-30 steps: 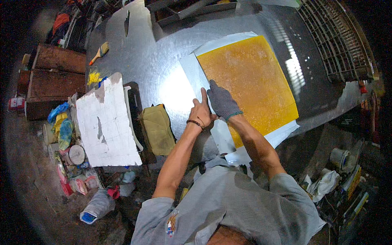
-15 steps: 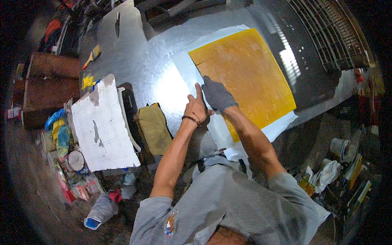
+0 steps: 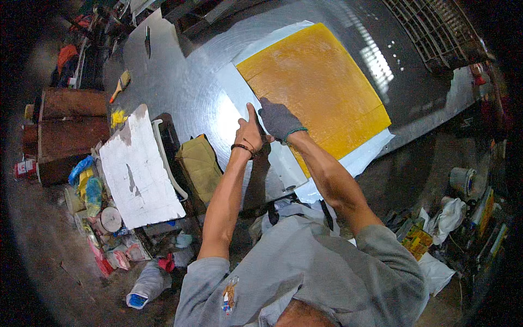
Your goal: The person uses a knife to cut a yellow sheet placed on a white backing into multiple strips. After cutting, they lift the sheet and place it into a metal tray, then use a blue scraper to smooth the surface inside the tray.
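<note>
A large yellow sheet (image 3: 327,87) lies on a thin white sheet (image 3: 231,87), whose edges show around it, on a shiny metal table (image 3: 180,76). At the yellow sheet's near left edge is my right hand (image 3: 280,121), in a grey glove, its fingers drawn in; what they grip is hidden. My bare left hand (image 3: 250,133), with a beaded bracelet at the wrist, is just left of it over the pale strip. Its index finger is stretched out and its thumb stands apart. A dark gap or shadow lies between both hands.
Left of my arms are a folded olive cloth (image 3: 200,169) and a worn white board (image 3: 139,169). A paintbrush (image 3: 121,86) and a black-handled knife (image 3: 147,42) lie farther off. A wire rack (image 3: 436,32) stands far right. Bags and a white bucket (image 3: 462,180) flank the table.
The whole view has shifted, so the table and sheets sit slightly farther left and up. Both hands keep nearly the same place along the yellow sheet's edge.
</note>
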The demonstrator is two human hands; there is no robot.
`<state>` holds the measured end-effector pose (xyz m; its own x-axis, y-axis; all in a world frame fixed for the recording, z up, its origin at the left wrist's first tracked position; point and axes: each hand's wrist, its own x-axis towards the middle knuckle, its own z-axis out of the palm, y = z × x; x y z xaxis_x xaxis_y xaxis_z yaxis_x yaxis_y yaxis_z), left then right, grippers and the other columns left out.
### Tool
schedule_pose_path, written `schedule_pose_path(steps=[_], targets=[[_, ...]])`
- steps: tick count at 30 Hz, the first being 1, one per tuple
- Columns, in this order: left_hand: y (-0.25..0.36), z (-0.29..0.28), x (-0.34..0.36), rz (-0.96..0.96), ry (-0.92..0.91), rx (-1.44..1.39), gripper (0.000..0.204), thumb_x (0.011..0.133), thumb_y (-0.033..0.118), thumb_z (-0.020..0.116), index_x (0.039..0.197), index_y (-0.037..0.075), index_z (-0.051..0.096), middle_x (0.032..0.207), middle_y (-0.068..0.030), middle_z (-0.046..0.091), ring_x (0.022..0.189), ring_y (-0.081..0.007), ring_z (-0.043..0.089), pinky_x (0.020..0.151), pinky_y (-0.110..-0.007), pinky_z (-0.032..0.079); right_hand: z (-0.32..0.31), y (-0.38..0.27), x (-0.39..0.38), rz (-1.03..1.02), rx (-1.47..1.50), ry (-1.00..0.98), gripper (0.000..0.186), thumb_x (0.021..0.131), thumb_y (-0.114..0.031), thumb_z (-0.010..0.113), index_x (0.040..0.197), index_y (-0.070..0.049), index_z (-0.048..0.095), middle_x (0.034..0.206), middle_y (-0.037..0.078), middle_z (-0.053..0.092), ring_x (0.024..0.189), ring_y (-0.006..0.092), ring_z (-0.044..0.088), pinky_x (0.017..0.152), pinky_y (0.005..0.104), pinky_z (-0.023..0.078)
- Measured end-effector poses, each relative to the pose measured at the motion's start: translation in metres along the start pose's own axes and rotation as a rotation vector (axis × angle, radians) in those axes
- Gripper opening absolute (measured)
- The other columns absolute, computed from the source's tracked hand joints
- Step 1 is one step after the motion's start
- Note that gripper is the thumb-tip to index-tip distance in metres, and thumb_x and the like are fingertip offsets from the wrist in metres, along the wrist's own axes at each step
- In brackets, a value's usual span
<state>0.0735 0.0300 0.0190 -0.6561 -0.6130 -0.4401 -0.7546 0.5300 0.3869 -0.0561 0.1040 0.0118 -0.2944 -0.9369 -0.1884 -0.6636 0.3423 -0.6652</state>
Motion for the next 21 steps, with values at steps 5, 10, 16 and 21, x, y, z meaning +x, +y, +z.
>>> schedule_pose_path(steps=[5,10,16,21], targets=[[-0.012,0.006,0.002,-0.011,0.032,0.019,0.12,0.076,0.024,0.082,0.157,0.014,-0.005,0.108,-0.0434,0.052,0.097,-0.0573,0.061,0.084,-0.053,0.053,0.003,-0.008,-0.056,0.1,0.179,0.083,0.037,0.091,-0.019,0.06,0.118,0.005,0.052,0.1,0.033,0.065,0.096,0.0482,0.064,0.082,0.0542,0.051],[-0.015,0.011,0.018,-0.073,-0.01,0.034,0.132,0.069,0.03,0.09,0.158,0.014,-0.005,0.125,-0.0453,0.044,0.109,-0.057,0.058,0.094,-0.051,0.052,0.006,-0.002,-0.041,0.071,0.136,0.043,0.038,0.091,-0.019,0.062,0.118,0.005,0.051,0.098,0.033,0.066,0.095,0.0481,0.065,0.08,0.0549,0.051],[0.001,-0.001,0.006,-0.098,-0.048,0.046,0.134,0.067,0.033,0.092,0.158,0.013,-0.004,0.129,-0.0469,0.042,0.113,-0.0548,0.057,0.097,-0.051,0.05,0.002,-0.001,-0.084,0.106,0.169,0.032,0.031,0.096,-0.019,0.054,0.117,0.005,0.051,0.094,0.032,0.066,0.091,0.0466,0.066,0.078,0.0555,0.051],[0.006,-0.002,0.003,-0.09,-0.034,0.072,0.136,0.064,0.036,0.093,0.158,0.011,-0.003,0.131,-0.0461,0.043,0.117,-0.0535,0.056,0.097,-0.05,0.051,0.012,0.005,-0.113,0.092,0.188,0.116,0.03,0.099,-0.02,0.048,0.117,0.003,0.052,0.098,0.032,0.066,0.093,0.0465,0.066,0.079,0.0556,0.051]])
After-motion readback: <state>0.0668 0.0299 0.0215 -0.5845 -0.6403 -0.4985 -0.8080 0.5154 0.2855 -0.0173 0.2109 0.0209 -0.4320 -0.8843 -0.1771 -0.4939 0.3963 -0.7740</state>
